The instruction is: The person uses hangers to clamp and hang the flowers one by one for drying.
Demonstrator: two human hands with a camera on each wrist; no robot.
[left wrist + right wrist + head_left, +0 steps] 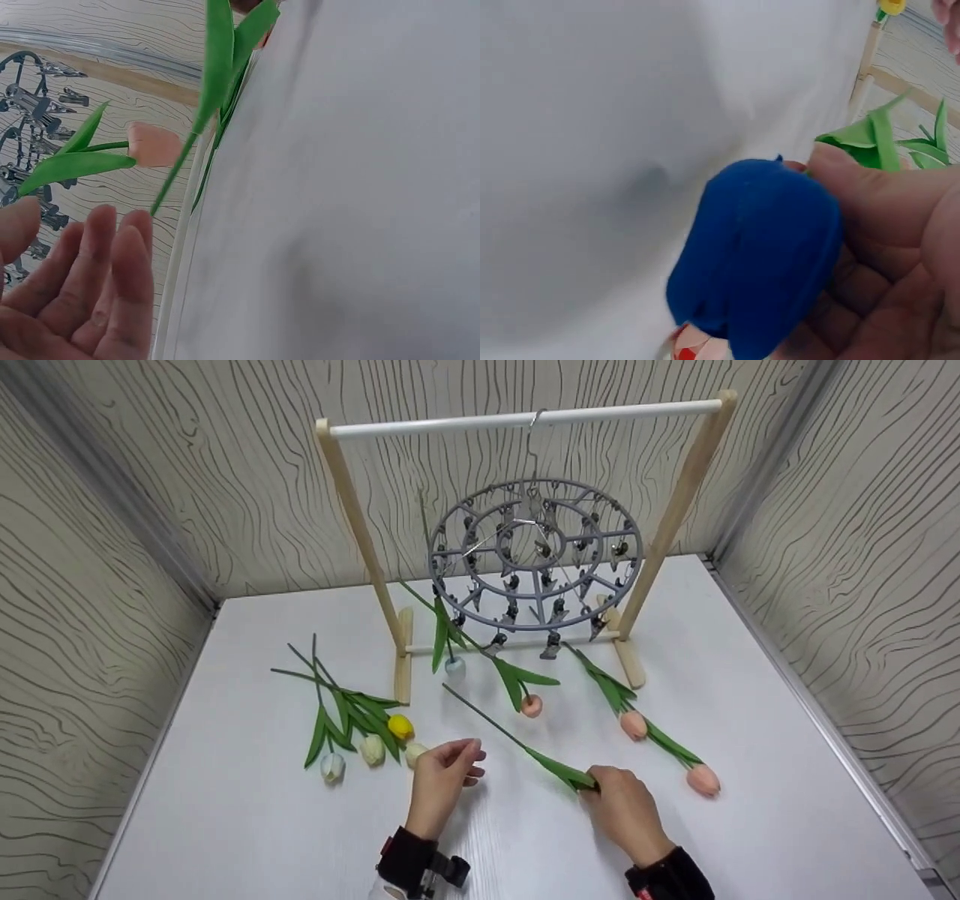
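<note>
My right hand [624, 814] pinches an artificial tulip just below its bloom. The blue flower head [757, 247] fills the middle of the right wrist view; in the head view the hand hides it. Its green leaf [559, 771] and thin stem point up and left over the table, toward the rack. Left of that stem, my left hand [442, 780] hovers with fingers loosely bent and nothing in them. From a round grey clip hanger [536, 626] hang a pale blue tulip [455, 667] and a pink tulip [531, 706], blooms downward.
The hanger hooks on a white rod [450, 424] between wooden posts [679, 517]. Left on the white table [247, 825] lie several tulips, among them a yellow bloom [401, 726] and a white bloom [372, 751]. Two pink tulips [703, 780] lie at the right. Patterned walls enclose the table.
</note>
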